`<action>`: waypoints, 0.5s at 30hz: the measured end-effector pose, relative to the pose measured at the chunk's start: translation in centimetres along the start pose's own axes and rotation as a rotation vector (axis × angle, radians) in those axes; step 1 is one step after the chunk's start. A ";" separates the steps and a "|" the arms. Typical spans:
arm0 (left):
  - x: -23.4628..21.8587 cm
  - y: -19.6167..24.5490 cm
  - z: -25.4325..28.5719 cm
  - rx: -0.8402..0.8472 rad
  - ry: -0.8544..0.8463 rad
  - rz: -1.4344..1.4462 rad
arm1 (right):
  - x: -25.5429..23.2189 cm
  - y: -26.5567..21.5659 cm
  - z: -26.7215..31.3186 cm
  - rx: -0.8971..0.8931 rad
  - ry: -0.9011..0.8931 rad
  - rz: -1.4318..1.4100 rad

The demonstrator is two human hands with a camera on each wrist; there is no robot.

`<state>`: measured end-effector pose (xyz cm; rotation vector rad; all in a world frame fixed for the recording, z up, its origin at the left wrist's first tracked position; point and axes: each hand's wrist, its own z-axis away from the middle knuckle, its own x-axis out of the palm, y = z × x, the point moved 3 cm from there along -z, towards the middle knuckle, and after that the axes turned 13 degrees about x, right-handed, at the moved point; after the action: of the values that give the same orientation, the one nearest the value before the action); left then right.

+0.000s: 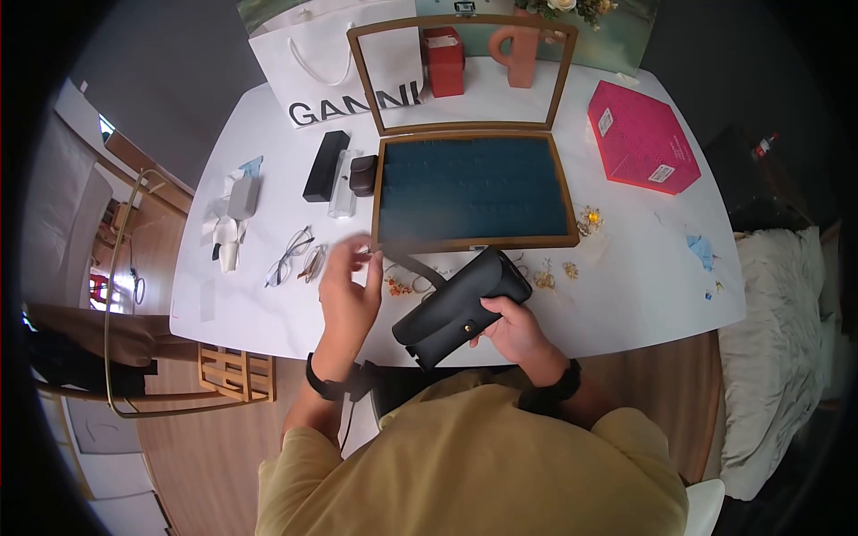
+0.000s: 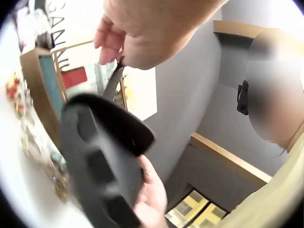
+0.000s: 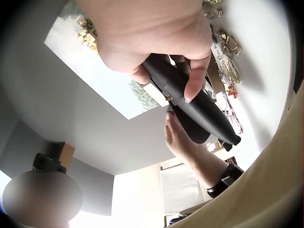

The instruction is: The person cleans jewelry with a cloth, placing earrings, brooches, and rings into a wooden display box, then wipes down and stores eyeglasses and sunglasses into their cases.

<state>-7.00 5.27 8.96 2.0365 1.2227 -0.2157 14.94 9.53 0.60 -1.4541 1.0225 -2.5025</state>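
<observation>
My right hand (image 1: pixel 523 338) grips a black leather roll case (image 1: pixel 466 308) above the front of the table, thumb on its outer face near a gold snap. From the case a dark strap (image 1: pixel 413 265) runs up and left. The left hand (image 1: pixel 347 299) pinches the strap's far end, which shows best in the left wrist view as a narrow strip (image 2: pixel 112 83) pulled taut. That view also shows the case's ridged side with several dark recesses. In the right wrist view, the right fingers wrap round the case (image 3: pixel 190 107).
A wooden display box (image 1: pixel 476 242) with teal lining stands with its glass lid raised. Jewellery (image 1: pixel 543 279) lies along its front; eyeglasses (image 1: pixel 288 257) lie left. Around it are a black box (image 1: pixel 325 166), a white paper bag (image 1: pixel 277 67) and a pink box (image 1: pixel 639 134).
</observation>
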 end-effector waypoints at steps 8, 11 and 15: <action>0.5 6.9 4.9 0.495 -0.397 0.132 | 0.8 -0.3 -0.2 -0.027 0.047 0.001; 0.7 5.6 4.1 0.339 -0.253 0.040 | 0.6 -0.4 0.0 -0.045 -0.009 0.041; 0.5 2.1 5.5 -0.046 -0.443 0.300 | -0.1 -0.2 0.4 -0.048 -0.059 0.120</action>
<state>-3.80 1.36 5.85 1.9639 0.6382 -0.4594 15.36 9.50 0.75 -1.4243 1.1310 -2.3539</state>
